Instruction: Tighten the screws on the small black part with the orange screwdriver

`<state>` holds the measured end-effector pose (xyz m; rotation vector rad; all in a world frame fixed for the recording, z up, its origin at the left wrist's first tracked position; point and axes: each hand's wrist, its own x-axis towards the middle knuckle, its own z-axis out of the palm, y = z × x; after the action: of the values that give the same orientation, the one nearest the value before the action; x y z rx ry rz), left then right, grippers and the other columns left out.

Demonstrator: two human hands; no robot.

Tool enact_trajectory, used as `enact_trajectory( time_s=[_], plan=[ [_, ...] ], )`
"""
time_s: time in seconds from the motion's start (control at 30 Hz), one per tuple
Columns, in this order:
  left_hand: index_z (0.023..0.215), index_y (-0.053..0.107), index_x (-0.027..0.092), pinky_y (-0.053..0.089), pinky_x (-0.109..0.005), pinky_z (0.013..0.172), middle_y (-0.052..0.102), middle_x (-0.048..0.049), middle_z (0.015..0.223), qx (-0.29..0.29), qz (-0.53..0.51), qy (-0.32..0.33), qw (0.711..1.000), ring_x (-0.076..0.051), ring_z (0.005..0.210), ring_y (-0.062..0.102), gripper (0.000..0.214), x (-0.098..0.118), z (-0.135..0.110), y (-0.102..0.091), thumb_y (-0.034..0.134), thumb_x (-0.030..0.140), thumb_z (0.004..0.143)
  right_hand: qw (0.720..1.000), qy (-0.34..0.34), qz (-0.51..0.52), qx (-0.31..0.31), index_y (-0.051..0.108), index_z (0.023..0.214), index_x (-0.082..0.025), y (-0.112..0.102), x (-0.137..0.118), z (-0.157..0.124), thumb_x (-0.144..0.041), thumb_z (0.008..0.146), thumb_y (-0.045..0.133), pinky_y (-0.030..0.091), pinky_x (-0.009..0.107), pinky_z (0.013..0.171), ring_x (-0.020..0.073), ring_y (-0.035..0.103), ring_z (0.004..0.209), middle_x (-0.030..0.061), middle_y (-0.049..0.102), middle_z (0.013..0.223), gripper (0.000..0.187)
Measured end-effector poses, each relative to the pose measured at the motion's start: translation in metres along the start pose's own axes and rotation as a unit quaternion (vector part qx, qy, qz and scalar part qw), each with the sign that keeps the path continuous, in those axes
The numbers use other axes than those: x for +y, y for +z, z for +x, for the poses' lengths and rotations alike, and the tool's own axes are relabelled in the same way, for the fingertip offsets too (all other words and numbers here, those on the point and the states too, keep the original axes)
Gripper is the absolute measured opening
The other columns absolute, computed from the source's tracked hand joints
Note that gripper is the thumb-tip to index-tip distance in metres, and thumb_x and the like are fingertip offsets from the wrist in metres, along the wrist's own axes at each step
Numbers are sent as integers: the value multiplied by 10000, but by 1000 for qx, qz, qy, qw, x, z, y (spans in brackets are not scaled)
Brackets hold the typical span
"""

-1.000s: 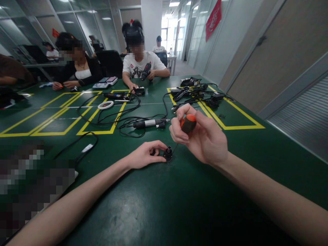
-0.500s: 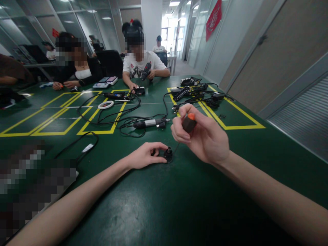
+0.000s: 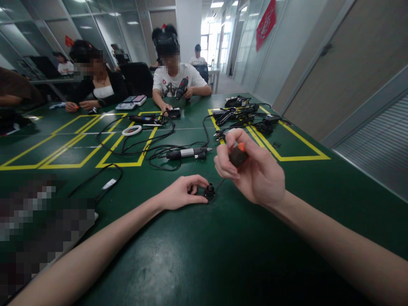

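My right hand (image 3: 255, 170) is closed round the black and orange handle of a small screwdriver (image 3: 237, 155), whose thin shaft slants down to a small round black part (image 3: 209, 193) on the green table (image 3: 223, 255). My left hand (image 3: 180, 193) lies on the table just left of that part, with thumb and fingers pinching it and holding it in place.
Beyond my hands lie a black and silver power tool (image 3: 186, 153), tangled black cables (image 3: 153, 144), a white ring (image 3: 131, 130) and a pile of black tools (image 3: 245, 117) inside yellow markings. Two people sit at the far edge; one holds a drill (image 3: 181, 88). A blurred dark object (image 3: 41, 229) lies at the left.
The screwdriver handle has turned in my right hand, so less of its orange shows now. My left hand and the black part have stayed where they were.
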<state>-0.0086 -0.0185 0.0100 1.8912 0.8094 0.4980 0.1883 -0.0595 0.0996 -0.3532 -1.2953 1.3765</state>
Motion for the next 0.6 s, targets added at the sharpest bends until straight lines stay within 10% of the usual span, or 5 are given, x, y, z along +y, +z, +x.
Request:
enact_trajectory(
  time_s=[0.6],
  plan=[
    [1085, 699, 137, 336, -221, 592, 480, 82, 655, -1, 3, -6, 1000, -89, 604, 433, 439, -2, 0, 0, 826, 432, 786, 1000, 24, 11, -4, 564, 789, -212, 1, -2, 2, -470, 985, 602, 368, 256, 494, 115, 452, 518, -24, 541, 633, 326]
  ],
)
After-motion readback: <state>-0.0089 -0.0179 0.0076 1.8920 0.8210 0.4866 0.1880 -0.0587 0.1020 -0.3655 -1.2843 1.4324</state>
